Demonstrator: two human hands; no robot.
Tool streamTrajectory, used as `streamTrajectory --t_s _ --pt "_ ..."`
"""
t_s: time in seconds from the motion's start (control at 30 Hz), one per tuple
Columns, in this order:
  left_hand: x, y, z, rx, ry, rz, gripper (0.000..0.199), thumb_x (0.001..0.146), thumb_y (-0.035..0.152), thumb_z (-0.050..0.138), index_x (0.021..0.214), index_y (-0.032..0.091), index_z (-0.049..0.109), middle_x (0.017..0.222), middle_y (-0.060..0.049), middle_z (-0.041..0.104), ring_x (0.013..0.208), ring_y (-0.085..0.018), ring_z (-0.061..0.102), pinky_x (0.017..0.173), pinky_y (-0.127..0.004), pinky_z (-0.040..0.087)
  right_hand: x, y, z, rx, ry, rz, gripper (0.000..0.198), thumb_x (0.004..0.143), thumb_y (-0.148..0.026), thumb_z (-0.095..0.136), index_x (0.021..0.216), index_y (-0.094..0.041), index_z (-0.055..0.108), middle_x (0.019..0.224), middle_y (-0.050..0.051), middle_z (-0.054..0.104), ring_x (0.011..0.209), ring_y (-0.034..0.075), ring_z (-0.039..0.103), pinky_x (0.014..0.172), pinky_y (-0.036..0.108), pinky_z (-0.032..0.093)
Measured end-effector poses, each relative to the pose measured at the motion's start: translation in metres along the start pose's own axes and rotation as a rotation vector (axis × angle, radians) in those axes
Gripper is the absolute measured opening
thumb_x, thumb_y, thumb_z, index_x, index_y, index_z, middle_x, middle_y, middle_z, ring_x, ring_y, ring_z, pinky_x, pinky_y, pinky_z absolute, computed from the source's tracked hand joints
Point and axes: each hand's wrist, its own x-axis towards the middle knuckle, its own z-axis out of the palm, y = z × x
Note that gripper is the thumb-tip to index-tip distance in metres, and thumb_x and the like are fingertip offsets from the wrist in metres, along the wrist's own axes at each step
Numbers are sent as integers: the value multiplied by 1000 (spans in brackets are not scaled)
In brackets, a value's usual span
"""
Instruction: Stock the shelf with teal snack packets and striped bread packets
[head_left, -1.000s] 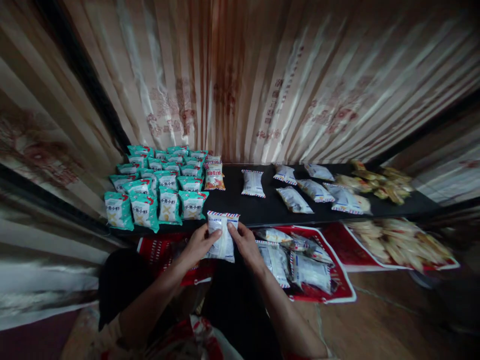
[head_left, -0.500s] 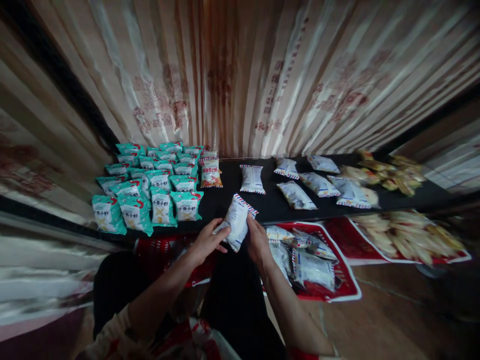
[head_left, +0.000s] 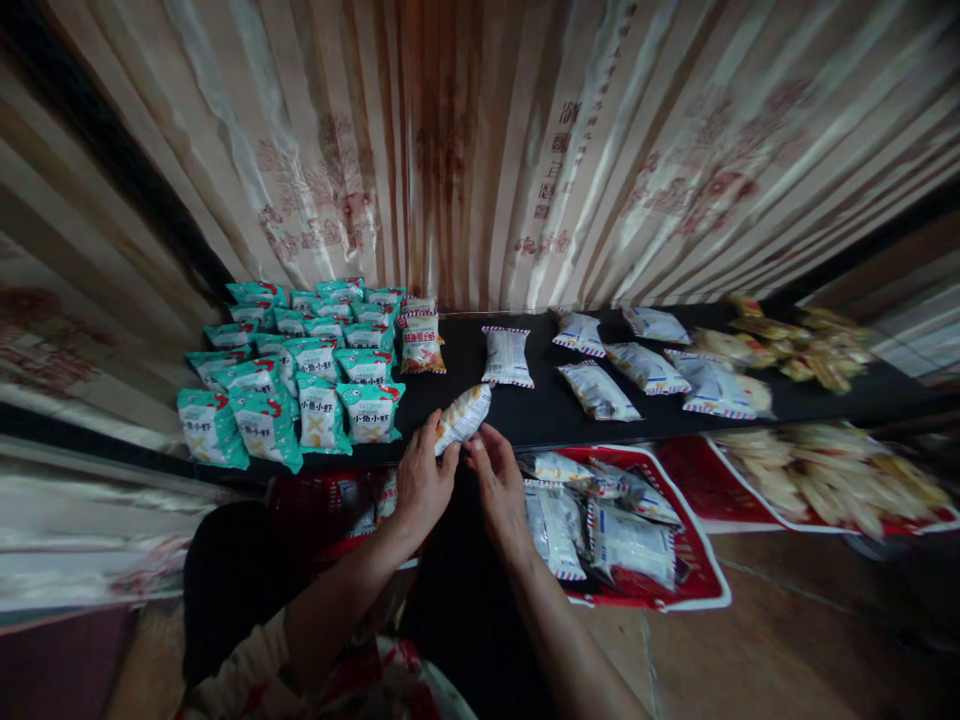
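Note:
My left hand (head_left: pixel 424 482) is closed around one end of a white snack bag (head_left: pixel 465 415), held tilted above the table's front edge. Just to its lower right is my right hand (head_left: pixel 498 490), its thumb and fingers slightly apart. Whether its fingertips touch the bag I cannot tell. Behind the held bag, another white snack bag (head_left: pixel 508 357) with striped ends lies on the black table (head_left: pixel 517 420). A red-and-white snack bag (head_left: pixel 422 342) stands left of that one, beside rows of teal snack bags (head_left: pixel 319 405).
Several white bags (head_left: pixel 596 390) lie at right on the table, with yellowish packets (head_left: pixel 825 345) beyond. Below the front edge are a red basket (head_left: pixel 701 575) of white bags, another basket (head_left: pixel 679 480) with long pale packets, and a dim red basket (head_left: pixel 300 510). A curtain (head_left: pixel 480 200) hangs behind.
The held bag has turned from upright with its printed back showing to a sideways tilt. My right hand has let go of its edge and dropped slightly away.

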Motion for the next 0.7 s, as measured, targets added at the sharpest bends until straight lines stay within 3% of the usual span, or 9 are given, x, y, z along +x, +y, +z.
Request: streamTrajectory --t_s 0.1,0.3,0.5,0.7 --pt "-7 2 6 109 30 99 49 88 22 42 136 18 36 133 -11 49 123 -22 46 103 -37 40 -1 -8 5 44 -60 -6 47 77 -46 61 117 -23 53 122 7 60 109 21 56 95 37 44" --pt "-18 1 15 222 8 137 56 85 16 44 139 23 32 144 -10 35 131 -24 35 106 -41 37 5 -14 10 73 -118 39 46 76 -49 61 113 -22 55 116 7 64 106 22 59 91 34 47" --pt "-16 -1 19 240 0 143 59 82 17 47 139 24 34 146 -10 26 134 -28 28 106 -45 37 28 -6 12 107 -94 115 45 72 -46 65 109 -22 57 106 5 68 94 21 63 87 35 49" --pt "-4 -5 26 198 -12 128 62 80 14 49 139 26 33 146 -9 25 133 -27 28 108 -45 34 56 -9 13 27 -63 54 44 67 -45 68 102 -20 58 99 5 69 84 20 63 75 32 50"
